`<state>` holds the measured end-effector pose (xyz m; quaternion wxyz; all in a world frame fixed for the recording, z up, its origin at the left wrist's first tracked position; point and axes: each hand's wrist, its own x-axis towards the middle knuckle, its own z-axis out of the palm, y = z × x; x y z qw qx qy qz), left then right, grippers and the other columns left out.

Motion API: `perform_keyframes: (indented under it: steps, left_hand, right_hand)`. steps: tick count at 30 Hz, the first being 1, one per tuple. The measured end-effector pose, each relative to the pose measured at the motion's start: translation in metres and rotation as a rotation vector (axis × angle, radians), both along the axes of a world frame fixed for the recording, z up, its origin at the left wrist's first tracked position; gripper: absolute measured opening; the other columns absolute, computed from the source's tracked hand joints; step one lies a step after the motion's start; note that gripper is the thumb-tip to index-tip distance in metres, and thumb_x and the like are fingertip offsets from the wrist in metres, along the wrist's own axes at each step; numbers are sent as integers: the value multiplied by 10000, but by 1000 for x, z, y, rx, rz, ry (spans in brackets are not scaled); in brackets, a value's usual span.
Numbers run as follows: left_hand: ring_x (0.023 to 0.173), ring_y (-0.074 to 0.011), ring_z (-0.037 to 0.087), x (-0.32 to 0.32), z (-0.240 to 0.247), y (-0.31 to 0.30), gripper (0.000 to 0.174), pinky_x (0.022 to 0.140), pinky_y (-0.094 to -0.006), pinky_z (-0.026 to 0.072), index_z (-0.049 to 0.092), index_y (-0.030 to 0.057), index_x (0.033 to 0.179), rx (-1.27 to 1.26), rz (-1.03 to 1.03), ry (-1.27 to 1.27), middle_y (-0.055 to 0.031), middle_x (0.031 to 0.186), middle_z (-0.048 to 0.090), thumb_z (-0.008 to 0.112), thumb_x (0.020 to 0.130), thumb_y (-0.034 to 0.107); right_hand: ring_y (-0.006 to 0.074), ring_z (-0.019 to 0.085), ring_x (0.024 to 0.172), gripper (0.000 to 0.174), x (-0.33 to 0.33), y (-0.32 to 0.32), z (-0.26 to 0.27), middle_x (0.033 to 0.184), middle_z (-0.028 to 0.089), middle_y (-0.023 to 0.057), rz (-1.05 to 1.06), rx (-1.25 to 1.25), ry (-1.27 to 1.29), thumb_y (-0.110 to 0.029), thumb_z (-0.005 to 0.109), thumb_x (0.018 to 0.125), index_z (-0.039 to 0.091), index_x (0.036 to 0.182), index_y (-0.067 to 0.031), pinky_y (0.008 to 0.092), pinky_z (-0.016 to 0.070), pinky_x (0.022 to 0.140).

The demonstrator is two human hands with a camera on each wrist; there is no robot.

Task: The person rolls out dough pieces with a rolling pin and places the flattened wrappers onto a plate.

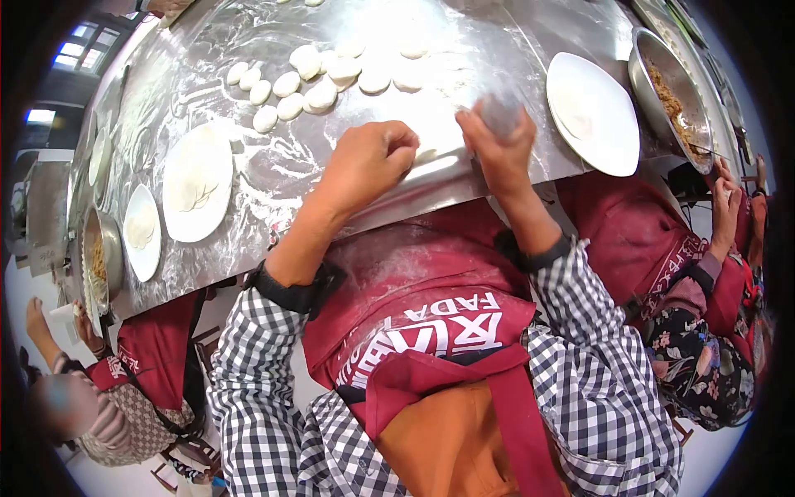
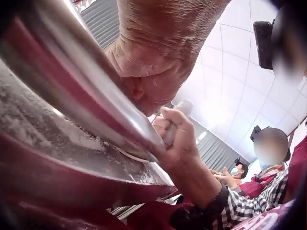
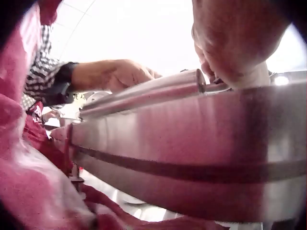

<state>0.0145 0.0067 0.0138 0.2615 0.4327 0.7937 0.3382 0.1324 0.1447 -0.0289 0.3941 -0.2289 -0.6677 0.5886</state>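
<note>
Two hands were at the near edge of the table [image 1: 273, 170]: the left hand [image 1: 373, 157], fingers curled, pinched the flat dough disc [image 1: 427, 155] lying just to its right, and the right hand [image 1: 501, 153] gripped a blurred rolling pin [image 1: 499, 112] beside the disc, its length seemingly pointing away from the body. Farther off lay dough pieces [image 1: 290, 91], flanked by white plates [image 1: 613, 149].

Left hand [image 2: 158, 57] at table edge [image 2: 86, 93], perhaps on dough [image 2: 130, 155].

Two hands [image 1: 368, 157] [image 1: 501, 153], two metal bowls [image 1: 638, 74] [image 1: 113, 248]
</note>
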Motion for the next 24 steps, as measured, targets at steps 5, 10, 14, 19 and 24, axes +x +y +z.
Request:
perform_keyframes:
  steps: [5, 10, 14, 19, 24]
  left_hand:
    - [720, -339, 617, 2, -4, 13, 202, 665, -393, 481, 663, 65, 843, 27, 44, 129, -145, 758, 646, 546, 788, 220]
    - [643, -188, 586, -4, -18, 2, 205, 638, -296, 463, 624, 8, 923, 29, -28, 95, -107, 709, 615, 553, 795, 151]
    - [653, -171, 588, -14, -17, -7, 200, 642, -295, 464, 627, 11, 925, -20, -28, -83, -103, 735, 625, 541, 789, 130]
    - [622, -206, 580, 0, -3, 9, 196, 617, -314, 449, 633, 26, 900, 20, 15, 144, -119, 701, 614, 519, 813, 160]
    - [626, -201, 597, 1, -15, 9, 189, 605, -303, 457, 637, 31, 895, 5, 17, 187, -113, 704, 630, 557, 796, 170]
  right_hand:
    - [84, 474, 561, 175, -28, 7, 2, 615, 523, -1, -46, 106, 42, -94, 679, 697, 528, 755, -27, 266, 416, 522]
    - [74, 483, 552, 185, 30, -16, 0, 606, 531, 2, -9, -73, 16, -71, 694, 699, 519, 742, -30, 253, 418, 522]
    - [79, 484, 564, 188, 32, -16, -2, 612, 531, 7, 8, -51, 48, -90, 693, 704, 519, 741, -32, 256, 415, 522]
    - [91, 473, 558, 183, -32, 11, -1, 623, 535, 8, -26, 106, 24, -105, 687, 697, 524, 747, -39, 273, 414, 520]
    - [79, 488, 555, 177, -1, 0, -5, 613, 533, 1, -24, 31, 38, -73, 691, 704, 521, 734, -36, 255, 422, 523]
